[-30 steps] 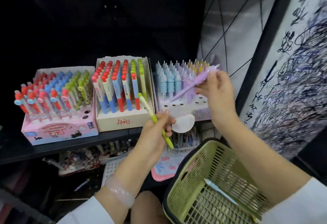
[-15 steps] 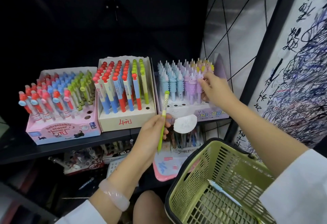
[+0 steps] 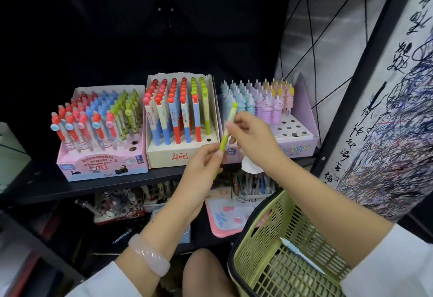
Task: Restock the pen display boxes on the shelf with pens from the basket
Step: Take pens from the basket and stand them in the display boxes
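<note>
Slim lime-green pen (image 3: 225,132) upright, long axis near vertical, pinched low by left hand (image 3: 203,167), high by right hand (image 3: 253,142). Cream cardboard display box (image 3: 180,153) up-left, just beyond; green column's front hole free. Left hand nearer.

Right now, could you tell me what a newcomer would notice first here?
Probably the green pen held upright at the centre, gripped by the left hand and pinched by the right hand. Behind it, three display boxes of bright pens line the shelf; a green basket sits lower right.
</note>
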A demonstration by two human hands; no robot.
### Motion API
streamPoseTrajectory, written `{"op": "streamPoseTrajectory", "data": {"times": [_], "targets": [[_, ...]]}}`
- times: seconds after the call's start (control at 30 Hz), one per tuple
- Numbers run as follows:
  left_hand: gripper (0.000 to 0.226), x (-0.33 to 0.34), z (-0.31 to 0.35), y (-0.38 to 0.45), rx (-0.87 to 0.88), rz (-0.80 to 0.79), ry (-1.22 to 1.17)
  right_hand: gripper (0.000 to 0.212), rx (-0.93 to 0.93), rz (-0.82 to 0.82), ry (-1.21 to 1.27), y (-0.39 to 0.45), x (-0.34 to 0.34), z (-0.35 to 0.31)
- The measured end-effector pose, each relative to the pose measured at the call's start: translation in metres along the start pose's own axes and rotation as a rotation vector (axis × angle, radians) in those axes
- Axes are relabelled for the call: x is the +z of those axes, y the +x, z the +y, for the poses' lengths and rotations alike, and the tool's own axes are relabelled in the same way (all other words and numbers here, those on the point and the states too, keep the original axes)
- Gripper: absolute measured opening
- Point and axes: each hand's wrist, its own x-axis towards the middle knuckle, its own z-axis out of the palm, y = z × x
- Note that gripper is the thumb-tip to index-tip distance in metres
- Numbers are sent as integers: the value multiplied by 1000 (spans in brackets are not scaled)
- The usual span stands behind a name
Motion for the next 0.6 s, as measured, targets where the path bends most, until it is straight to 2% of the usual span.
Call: {"op": "streamPoseTrajectory", "data": {"times": [0.1, 0.2, 0.4, 0.53, 0.6], "targets": [[25, -23, -1, -4, 0, -2, 99, 21, -63, 192, 61, 17, -3, -6], [23, -39, -2, -8, -21, -11, 124, 23, -105, 252, 17, 31, 1, -7], [23, -52, -7, -13, -50, 3, 92, 30, -76, 105, -232, 34, 21, -3], [23, -46, -12, -13, -44, -29, 112, 14, -17, 30, -287, 46, 18, -8], [23, -38, -15, -14, -39, -65, 133, 15, -25, -82, -363, 51, 18, -11]]}}
